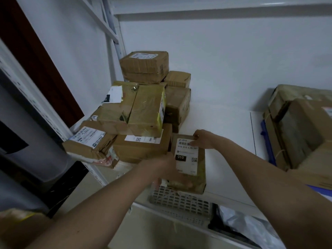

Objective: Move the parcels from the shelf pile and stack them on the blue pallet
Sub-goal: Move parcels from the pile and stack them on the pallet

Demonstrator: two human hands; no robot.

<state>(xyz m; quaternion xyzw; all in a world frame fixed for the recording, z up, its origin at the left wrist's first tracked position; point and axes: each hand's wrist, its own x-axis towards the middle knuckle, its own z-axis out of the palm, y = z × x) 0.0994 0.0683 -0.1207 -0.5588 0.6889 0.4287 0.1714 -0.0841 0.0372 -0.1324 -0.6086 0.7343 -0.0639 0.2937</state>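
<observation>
Right now I have both hands on one brown parcel (188,164) with a white label reading 010, lying at the front edge of the white shelf (224,133), its near end overhanging the lip. My left hand (167,169) grips the near-left corner, fingers curled under; my right hand (203,139) pinches the far edge. Just left, touching it, stands the shelf pile (143,112). Open shelf runs rightward to more parcels (301,130), a blue pallet edge (267,141) showing beneath them. A grey slotted basket (181,200) sits below the lip.
</observation>
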